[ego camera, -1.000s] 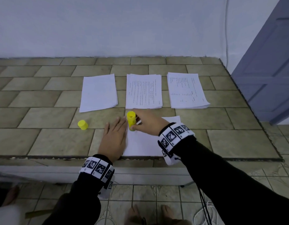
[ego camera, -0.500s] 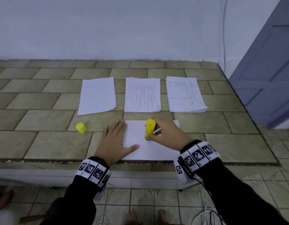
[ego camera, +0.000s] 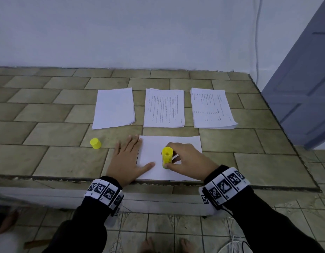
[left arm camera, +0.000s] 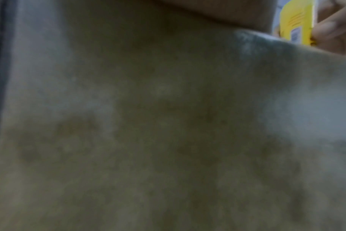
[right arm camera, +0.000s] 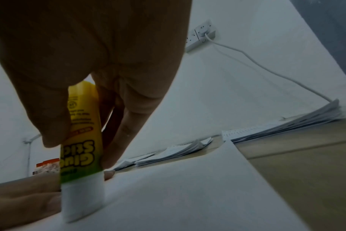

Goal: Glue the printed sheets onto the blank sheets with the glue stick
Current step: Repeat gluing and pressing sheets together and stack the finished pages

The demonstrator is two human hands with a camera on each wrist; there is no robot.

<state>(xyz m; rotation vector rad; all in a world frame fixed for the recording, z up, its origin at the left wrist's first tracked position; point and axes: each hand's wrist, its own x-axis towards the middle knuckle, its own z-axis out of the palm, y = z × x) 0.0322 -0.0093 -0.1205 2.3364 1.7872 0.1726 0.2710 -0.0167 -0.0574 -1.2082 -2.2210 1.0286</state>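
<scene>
Right hand (ego camera: pixel 187 159) gripped glue stick (ego camera: pixel 166 157) tip-down on blank sheet (ego camera: pixel 185 143) to spread adhesive; left hand (ego camera: pixel 129 159), flat and open, pinned sheet's left edge.

The light is soft and a bit dim, with a cool blue-grey look. In the head view the white painted wall (ego camera: pixel 121 33) is evenly lit, with no bright glare. The brown tiled table top (ego camera: pixel 48 115) looks clear in the middle, but its lines bend near the edges. The left wrist view is very blurry and murky; only a yellow plastic glue stick (left arm camera: pixel 295 20) shows in one corner. In the right wrist view the right hand (right arm camera: pixel 85 54) is dark and shadowed against the pale wall, and the glue stick's white tip is smeared.
</scene>
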